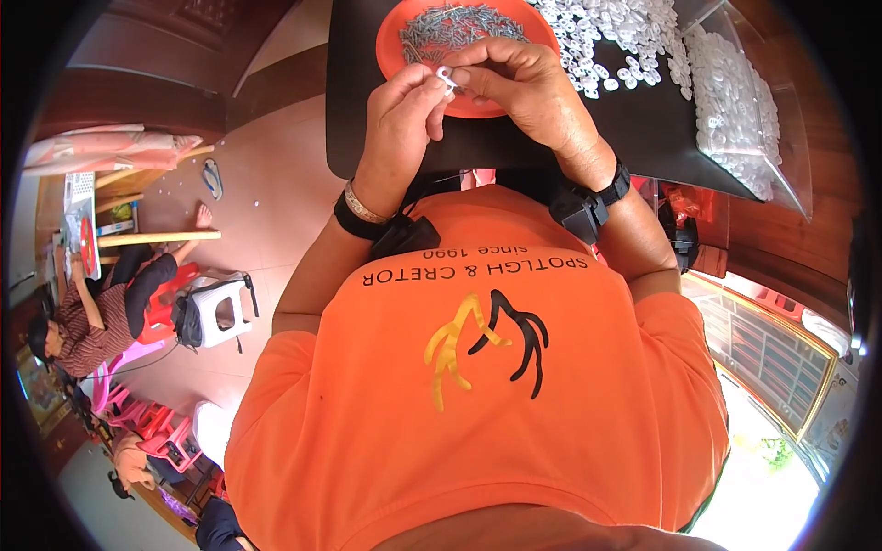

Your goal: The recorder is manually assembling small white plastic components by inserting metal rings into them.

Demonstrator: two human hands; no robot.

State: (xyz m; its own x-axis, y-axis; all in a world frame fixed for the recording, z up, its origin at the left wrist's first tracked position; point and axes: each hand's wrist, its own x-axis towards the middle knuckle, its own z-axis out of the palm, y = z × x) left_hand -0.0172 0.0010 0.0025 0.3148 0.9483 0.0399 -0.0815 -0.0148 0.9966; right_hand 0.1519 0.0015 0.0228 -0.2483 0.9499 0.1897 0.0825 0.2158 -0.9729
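Observation:
My left hand and my right hand meet over a dark table, both pinching one small white plastic clip between the fingertips. Just behind the hands sits a round orange plate heaped with several small grey nails. A loose pile of white plastic clips lies on the table to the right of the plate. Both wrists wear black bands with small black devices; the left one also has a metal bracelet.
A clear plastic bag full of white clips lies at the table's right edge. Far left, another person sits on a red stool near a white stool. Tiled floor lies left; a window grille is lower right.

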